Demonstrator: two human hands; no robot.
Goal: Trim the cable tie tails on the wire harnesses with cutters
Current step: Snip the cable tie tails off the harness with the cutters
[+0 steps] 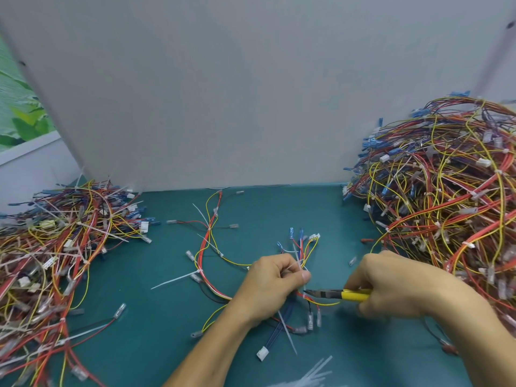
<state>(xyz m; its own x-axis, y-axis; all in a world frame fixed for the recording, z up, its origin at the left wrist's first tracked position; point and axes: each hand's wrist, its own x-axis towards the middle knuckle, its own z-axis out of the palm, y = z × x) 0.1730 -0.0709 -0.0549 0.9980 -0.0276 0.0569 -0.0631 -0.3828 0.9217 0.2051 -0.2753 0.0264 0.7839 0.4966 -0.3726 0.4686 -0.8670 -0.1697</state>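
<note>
One harness (pixel 203 255) lies across the middle of the green worktop (pixel 156 317), its red and yellow wires curving from near the back panel (pixel 251 93) down into the left hand (pixel 268 286). That hand grips the bundle, fingers curled round the wires, with the thumb pressed near a white tie tail (pixel 291 267) that crosses the top of the fist. The right hand (pixel 391 286) is wrapped round the yellow handles of the cutters (pixel 335 294). Their dark nose points left, with the tip just below the left thumb and close against the wires. Whether the blades are on a tail cannot be told.

Two more uncut tails stick out of the harness: a long tail (pixel 173 280) pointing left of the left hand, and a lower tail (pixel 287 333) slanting toward the near edge under the left wrist. Blue and clear terminals (pixel 300 236) fan out above the left hand.

Farther out, a left pile (pixel 55 247) of harnesses bristles with white tails, and a taller right pile (pixel 446 191) rises against the panel behind the right hand. Some loose ties (pixel 307 378) lie at the near edge.
</note>
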